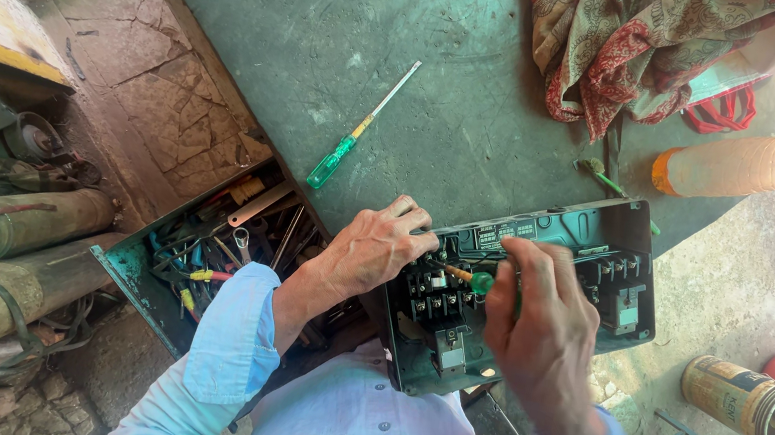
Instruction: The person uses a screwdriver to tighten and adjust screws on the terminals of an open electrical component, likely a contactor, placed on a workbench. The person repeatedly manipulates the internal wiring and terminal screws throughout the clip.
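Nearest the camera, at six o'clock, is the person's pale blue shirt, with both sleeves reaching up toward the work. The right hand (539,325) is clenched around a screwdriver with a green handle (480,282), whose orange shaft points toward nine o'clock into an open electrical box (539,289). The left hand (373,246) grips the box's left edge, fingers curled over the rim, holding it steady. The box is a dark, shallow case lying at the near edge of the green table (333,28); inside it sit rows of black terminal blocks and switch parts, with a small green panel near its far wall. At about eight o'clock from the box, an open teal drawer (132,273) hangs below the table edge and is packed with loose tools: pliers, wire, metal bits and red and yellow handles in a jumble. Farther out, toward eleven o'clock, a second screwdriver (354,132) with a green and yellow handle lies alone on the table top. At one o'clock, a patterned red cloth (624,44) is bunched at the far edge. On the ground at four o'clock, a yellowish tin can (751,400) lies on its side, its open mouth facing right; what it holds cannot be told.
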